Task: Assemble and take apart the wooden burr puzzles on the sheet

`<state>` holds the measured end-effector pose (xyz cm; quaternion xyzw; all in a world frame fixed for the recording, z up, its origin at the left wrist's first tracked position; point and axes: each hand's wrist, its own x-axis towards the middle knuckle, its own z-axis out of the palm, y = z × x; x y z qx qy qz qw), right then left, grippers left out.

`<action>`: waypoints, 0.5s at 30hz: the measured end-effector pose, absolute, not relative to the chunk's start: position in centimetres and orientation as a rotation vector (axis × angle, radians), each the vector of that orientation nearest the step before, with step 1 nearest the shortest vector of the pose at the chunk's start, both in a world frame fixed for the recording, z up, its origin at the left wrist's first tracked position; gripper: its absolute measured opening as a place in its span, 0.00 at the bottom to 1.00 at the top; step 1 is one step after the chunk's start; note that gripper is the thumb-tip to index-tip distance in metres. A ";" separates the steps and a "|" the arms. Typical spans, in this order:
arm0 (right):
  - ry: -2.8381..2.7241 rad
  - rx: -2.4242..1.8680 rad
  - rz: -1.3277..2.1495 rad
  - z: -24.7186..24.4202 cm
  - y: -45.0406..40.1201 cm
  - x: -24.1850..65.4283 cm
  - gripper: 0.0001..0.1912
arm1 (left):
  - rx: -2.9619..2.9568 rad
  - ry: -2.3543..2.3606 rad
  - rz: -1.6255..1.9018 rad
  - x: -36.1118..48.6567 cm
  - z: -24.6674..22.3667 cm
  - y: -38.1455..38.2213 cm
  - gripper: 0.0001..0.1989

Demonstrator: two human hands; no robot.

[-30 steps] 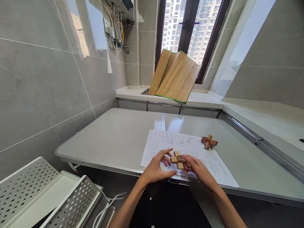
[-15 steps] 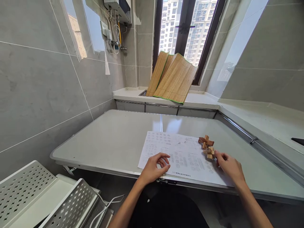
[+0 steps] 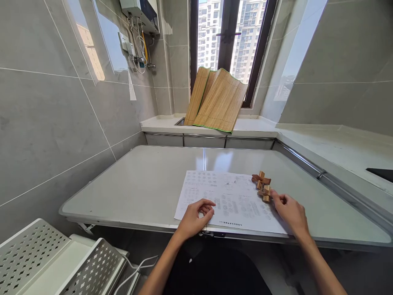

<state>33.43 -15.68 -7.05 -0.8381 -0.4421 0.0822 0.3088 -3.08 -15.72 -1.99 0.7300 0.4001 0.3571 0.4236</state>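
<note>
Near the right side of a printed paper sheet (image 3: pixel 229 192) lies a cluster of small interlocking wooden puzzle pieces (image 3: pixel 262 186), some light and some reddish brown. My right hand (image 3: pixel 288 209) is at the cluster's near right side, thumb and forefinger pinched against a light wooden piece; the exact grip is partly hidden. On the sheet's near left part rests my left hand (image 3: pixel 198 217), holding nothing. Its fingers are loosely curved, with a gap between them and the thumb.
The pale folding table (image 3: pixel 138 184) has a seam down its middle. White perforated racks (image 3: pixel 89 270) and a white cable (image 3: pixel 135 270) are low on the left. A bamboo mat (image 3: pixel 217 100) leans at the window above a white counter (image 3: pixel 258 128).
The view has shifted slightly, moving everything a little leftward in the picture. My right hand stays at the wooden pieces, and my left hand still rests on the sheet.
</note>
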 end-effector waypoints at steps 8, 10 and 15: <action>-1.113 -2.218 0.077 -5.6 -18.3 30.8 0.27 | 1.828 1.022 0.813 -2.9 -1.7 -15.2 0.13; -1.212 -2.086 0.097 -5.4 -18.7 29.5 0.26 | 1.832 1.026 0.787 -2.7 -1.7 -14.9 0.14; -1.426 -1.795 0.308 -5.6 -18.6 26.6 0.27 | 1.878 1.057 0.726 -2.1 -1.4 -13.6 0.15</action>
